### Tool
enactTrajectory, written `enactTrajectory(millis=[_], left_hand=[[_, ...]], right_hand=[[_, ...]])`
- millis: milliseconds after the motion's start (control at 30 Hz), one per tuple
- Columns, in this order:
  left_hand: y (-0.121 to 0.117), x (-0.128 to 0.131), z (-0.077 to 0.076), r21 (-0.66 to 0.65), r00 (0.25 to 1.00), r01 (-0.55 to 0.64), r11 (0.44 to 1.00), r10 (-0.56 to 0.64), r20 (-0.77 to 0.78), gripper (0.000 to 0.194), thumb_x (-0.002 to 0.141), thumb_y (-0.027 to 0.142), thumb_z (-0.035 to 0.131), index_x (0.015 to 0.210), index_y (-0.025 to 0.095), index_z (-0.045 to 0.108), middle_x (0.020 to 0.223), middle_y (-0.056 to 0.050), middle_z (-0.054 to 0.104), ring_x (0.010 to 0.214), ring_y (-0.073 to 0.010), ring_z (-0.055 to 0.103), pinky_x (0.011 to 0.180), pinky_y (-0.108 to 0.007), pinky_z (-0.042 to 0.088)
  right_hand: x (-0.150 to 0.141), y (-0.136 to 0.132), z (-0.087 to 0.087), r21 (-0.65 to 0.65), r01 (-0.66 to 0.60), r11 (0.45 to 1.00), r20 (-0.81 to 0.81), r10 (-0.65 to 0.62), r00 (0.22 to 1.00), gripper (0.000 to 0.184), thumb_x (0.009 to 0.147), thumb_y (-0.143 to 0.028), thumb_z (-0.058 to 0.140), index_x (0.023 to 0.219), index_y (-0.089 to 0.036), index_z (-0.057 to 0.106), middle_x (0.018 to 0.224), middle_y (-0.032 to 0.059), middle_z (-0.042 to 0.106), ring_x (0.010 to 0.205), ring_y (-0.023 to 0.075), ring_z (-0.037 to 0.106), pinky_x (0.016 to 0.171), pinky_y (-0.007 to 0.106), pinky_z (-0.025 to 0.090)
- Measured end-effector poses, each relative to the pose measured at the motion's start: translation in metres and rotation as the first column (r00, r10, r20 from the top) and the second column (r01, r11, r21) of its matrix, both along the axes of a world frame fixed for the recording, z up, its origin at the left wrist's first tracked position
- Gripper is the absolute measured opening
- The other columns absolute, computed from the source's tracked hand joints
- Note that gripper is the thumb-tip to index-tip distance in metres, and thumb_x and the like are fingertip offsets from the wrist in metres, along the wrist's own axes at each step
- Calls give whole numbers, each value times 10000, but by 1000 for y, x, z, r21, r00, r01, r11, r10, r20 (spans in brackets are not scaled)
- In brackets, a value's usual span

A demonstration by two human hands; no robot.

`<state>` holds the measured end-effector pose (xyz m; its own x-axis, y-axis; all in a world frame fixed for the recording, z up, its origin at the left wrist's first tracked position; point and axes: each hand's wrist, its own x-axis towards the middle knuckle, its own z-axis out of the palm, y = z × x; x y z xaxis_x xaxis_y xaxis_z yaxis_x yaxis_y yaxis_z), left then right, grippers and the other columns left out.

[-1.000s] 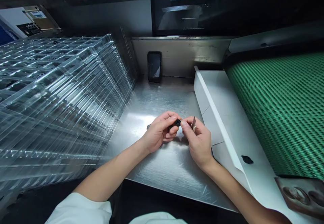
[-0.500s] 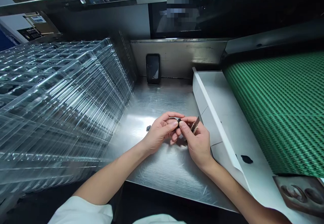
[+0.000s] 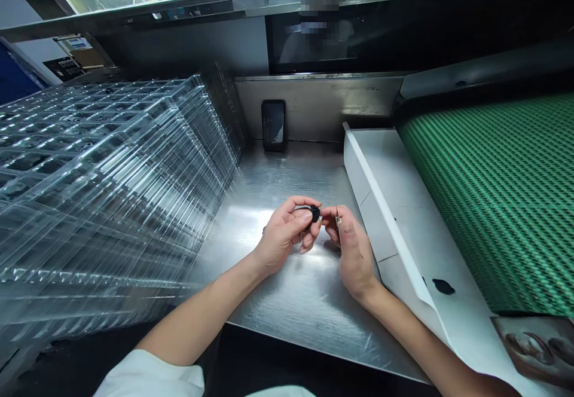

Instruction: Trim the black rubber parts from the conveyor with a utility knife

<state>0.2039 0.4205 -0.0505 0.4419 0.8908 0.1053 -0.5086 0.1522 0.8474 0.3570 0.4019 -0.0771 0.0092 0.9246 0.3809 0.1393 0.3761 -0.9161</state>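
Over the metal worktop (image 3: 300,307), my left hand (image 3: 282,232) pinches a small round black part (image 3: 315,213) between thumb and fingers, its ribbed face turned to the right. My right hand (image 3: 356,253) is just to the right, its fingertips close to the part. A thin blade-like tool (image 3: 338,221) is held in the curled fingers of this hand, seen nearly end-on, so its exact kind is unclear. Behind my left wrist, a bit of another small dark piece (image 3: 264,229) peeks out on the metal.
Tall stacks of clear plastic trays (image 3: 179,140) stand at the left. A black phone (image 3: 273,125) leans on the back wall. To the right run a white channel (image 3: 381,205) holding a flat black part (image 3: 443,286), and a green mesh conveyor belt (image 3: 502,194). A brown block (image 3: 533,346) sits lower right.
My right thumb has come away from the black part, and the blade-like tool has turned in my right hand. The black part now shows its round face. The view has shifted slightly.
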Motion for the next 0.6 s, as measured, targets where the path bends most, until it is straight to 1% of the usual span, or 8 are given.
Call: enactTrajectory(millis=[67,133,200,267,400,500,600], left_hand=[[0,1,-2,33,999,-38,999,38,2,323,969,336,665,1182,136,530,769,-6,588,564,-81,495,472,-192,380],[0,1,-5,60,997,-71,996,72,0,334,970,347,671,1192,137,536,776,-6,595,564,-81,506,479,-195,395],[0,1,-6,75,995,-98,992,99,-1,349,970,353,676,1208,138,538,776,-5,599,559,-79,507,481,-196,401],[0,1,-7,84,993,-114,990,114,1,356,971,357,678,1214,139,537,769,-2,598,552,-75,499,482,-195,399],[-1,1,-7,88,992,-129,988,130,-3,358,976,368,678,1213,140,535,747,7,591,545,-65,480,493,-190,390],[-1,0,-7,87,990,-138,987,140,-14,370,976,385,679,1217,145,532,742,9,587,548,-66,467,497,-193,379],[-2,-1,-7,101,986,-157,982,161,-34,377,973,407,679,1209,151,534,722,14,575,539,-68,447,499,-198,357]], right_hand=[[1,0,-1,15,2,1000,47,-3,999,553,1104,-585,288,1050,-154,630,988,75,609,954,133,581,856,267,466],[1,0,-1,35,-21,999,108,17,994,483,1117,-503,326,969,-153,625,974,61,610,948,123,574,880,264,441],[1,0,0,63,-29,998,172,18,985,444,1113,-465,377,908,-152,616,931,47,610,888,111,562,833,252,420],[1,0,1,65,-13,998,202,0,979,427,1102,-463,417,888,-154,619,897,39,608,830,105,549,777,249,401],[1,0,1,51,-11,999,222,0,975,420,1093,-475,438,892,-158,625,864,33,609,787,106,545,749,248,389],[2,-1,0,65,-4,998,230,-11,973,414,1091,-466,446,886,-156,629,841,26,610,769,100,539,738,240,384],[2,-1,0,87,3,996,237,-24,971,414,1090,-457,454,871,-152,628,797,14,588,723,84,506,696,234,359]])
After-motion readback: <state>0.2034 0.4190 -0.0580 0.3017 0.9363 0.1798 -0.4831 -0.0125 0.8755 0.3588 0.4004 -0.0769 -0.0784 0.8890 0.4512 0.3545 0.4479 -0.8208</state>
